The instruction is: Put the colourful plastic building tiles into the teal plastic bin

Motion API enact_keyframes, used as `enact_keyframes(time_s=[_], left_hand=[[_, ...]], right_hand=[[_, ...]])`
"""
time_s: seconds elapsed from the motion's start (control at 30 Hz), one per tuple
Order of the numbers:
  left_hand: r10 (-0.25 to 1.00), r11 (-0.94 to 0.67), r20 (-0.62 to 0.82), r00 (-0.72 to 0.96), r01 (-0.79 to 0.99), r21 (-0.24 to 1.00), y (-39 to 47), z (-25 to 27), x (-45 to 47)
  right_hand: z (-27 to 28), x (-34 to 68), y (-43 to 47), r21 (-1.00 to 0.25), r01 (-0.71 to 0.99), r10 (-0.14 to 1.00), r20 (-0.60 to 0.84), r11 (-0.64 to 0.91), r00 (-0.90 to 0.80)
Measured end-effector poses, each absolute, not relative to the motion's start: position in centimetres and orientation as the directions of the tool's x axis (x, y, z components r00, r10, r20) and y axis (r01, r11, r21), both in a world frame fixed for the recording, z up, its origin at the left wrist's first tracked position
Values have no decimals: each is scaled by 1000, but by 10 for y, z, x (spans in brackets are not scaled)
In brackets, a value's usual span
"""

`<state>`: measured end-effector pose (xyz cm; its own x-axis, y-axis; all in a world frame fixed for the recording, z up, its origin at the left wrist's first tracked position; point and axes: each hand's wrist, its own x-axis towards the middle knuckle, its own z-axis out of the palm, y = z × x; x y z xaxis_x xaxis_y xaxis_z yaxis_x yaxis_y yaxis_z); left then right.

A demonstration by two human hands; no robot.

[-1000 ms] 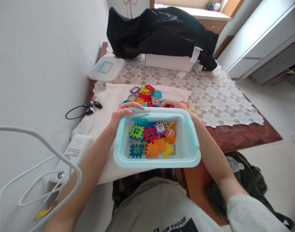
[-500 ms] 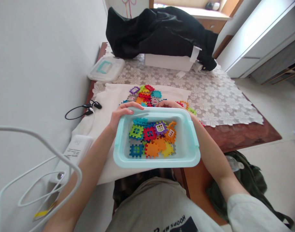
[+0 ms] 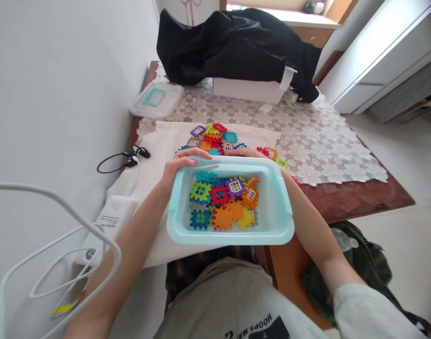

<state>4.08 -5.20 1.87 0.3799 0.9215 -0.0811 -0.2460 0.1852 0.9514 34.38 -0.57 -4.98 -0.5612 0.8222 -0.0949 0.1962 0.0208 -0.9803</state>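
A pale teal plastic bin [image 3: 275,221] sits at the table's near edge, over my lap, with several colourful interlocking toy tiles [image 3: 222,202] inside. My left hand [image 3: 180,165] grips the bin's far left rim. My right hand [image 3: 245,153] reaches over the far rim and touches a pile of loose tiles [image 3: 215,139] lying on a white cloth [image 3: 159,141] just beyond the bin. More tiles [image 3: 272,155] lie to the right of that hand. Whether the right hand holds a tile is hidden by the rim.
A clear lid with a teal handle [image 3: 155,100] lies at the table's far left. A white box [image 3: 249,89] under a black garment [image 3: 236,44] stands at the back. A black cable [image 3: 122,160] and a white power adapter [image 3: 111,216] lie left. A green bag [image 3: 360,268] sits on the floor.
My right hand has slid slightly left along the bin's far rim, uncovering tiles at its right. The bin and left hand have hardly moved.
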Motion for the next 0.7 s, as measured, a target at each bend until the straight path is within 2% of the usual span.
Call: enact_keyframes(time_s=[0.17,0.33,0.4,0.5,0.6,0.7], left_hand=[[921,191,-84,381,-254,948,-52,18,41],[925,172,-77,371,-230,958,-55,15,38],[926,168,-71,372,-235,957,-56,15,38],[927,165,-64,368,-248,955,-56,16,39],[929,163,-67,364,-240,957,-55,17,40],[928,164,-68,366,-238,957,-54,18,41]], right_hand=[[-47,345,-7,-972,234,818,-130,6,-560],[-39,344,-10,-991,133,821,-87,-14,-564],[-37,341,-9,-997,79,871,-20,21,-491],[-34,338,-5,-995,27,951,81,93,-298],[-33,340,0,-990,-21,980,143,141,-138],[-33,344,3,-986,-76,986,151,146,-63]])
